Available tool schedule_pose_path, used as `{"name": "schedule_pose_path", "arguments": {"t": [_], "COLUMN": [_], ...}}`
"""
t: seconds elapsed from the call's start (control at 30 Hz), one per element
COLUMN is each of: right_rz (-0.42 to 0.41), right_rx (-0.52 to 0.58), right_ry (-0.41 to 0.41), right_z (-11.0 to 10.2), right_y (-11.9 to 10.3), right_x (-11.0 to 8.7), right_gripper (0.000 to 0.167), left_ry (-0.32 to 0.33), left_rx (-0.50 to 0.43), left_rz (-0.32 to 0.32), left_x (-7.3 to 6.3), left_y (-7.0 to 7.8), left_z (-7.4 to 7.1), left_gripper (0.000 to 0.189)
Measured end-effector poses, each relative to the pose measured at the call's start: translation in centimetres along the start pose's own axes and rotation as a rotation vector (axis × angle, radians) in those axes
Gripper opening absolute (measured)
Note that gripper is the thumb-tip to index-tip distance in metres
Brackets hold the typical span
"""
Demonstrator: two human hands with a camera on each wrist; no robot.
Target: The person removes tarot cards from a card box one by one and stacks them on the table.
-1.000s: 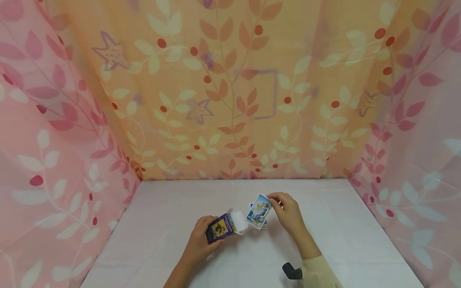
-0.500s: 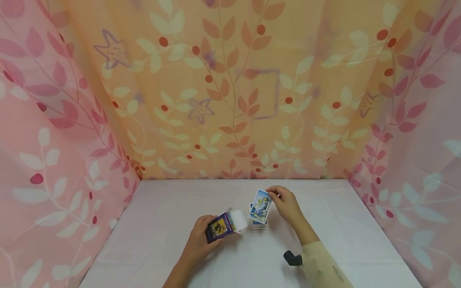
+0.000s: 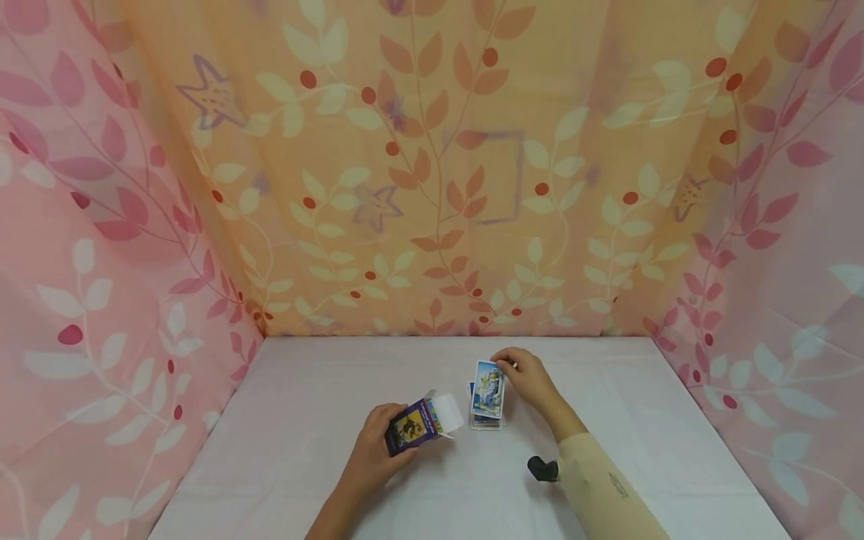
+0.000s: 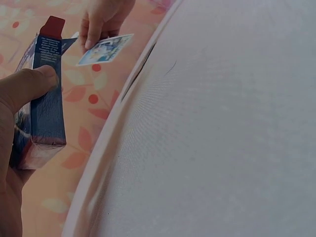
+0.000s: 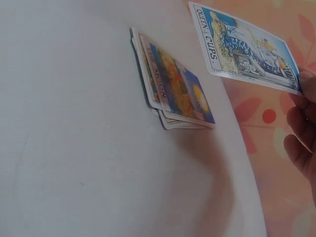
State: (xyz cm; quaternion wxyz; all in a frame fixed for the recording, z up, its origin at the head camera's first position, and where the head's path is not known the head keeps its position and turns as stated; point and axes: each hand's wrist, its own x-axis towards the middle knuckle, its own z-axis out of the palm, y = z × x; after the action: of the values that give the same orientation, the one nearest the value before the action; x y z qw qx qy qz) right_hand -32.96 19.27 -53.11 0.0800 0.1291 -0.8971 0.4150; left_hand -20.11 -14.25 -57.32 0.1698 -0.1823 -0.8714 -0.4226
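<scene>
My left hand point(image 3: 370, 446) grips a dark purple tarot card box point(image 3: 412, 429) tilted above the table, thumb along its near side. Its white flap stands open toward the right, and colourful card edges show at the mouth. Between thumb and fingers, my right hand point(image 3: 533, 382) pinches one corner of a tarot card point(image 3: 487, 390), which the right wrist view shows as a Queen of Cups. Below that card lies a small, slightly uneven pile of tarot cards point(image 5: 180, 89), a Moon card on top. In the right wrist view a gap separates the held card from the pile.
A white cloth-covered table point(image 3: 304, 390) lies under both hands. Leaf-patterned fabric point(image 3: 432, 225) hangs along the back and both sides. A short black object point(image 3: 543, 469) sticks out beside the right sleeve point(image 3: 601, 480).
My right hand has first lifted the card slightly away, then brought it left and turned it straighter, more in line with the pile. My left hand and the box have barely moved.
</scene>
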Motion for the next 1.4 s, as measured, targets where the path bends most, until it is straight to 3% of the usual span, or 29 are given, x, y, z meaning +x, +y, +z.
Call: {"name": "schedule_pose_path", "arguments": {"t": [0.23,0.5,0.93,1.4], "right_rz": [0.02,0.125,0.098,0.08], "right_rx": [0.007,0.1,0.04,-0.012], "right_ry": [-0.043,-0.1,-0.094,-0.098], "right_z": [1.0,2.2,3.6,4.5], "right_y": [1.0,2.2,3.8,4.1], "right_x": [0.4,0.3,0.9,1.2], "right_gripper": [0.012,0.013,0.012,0.011], "left_ry": [0.006,0.013,0.017,0.011], "left_rx": [-0.001,0.029,-0.019,-0.017], "left_rz": [-0.007,0.065,0.035,0.015], "left_x": [0.1,0.2,0.2,0.0], "left_y": [0.0,-0.4,-0.2,0.0], "left_z": [0.1,0.0,0.1,0.1], "left_gripper": [0.08,0.081,0.081,0.081]}}
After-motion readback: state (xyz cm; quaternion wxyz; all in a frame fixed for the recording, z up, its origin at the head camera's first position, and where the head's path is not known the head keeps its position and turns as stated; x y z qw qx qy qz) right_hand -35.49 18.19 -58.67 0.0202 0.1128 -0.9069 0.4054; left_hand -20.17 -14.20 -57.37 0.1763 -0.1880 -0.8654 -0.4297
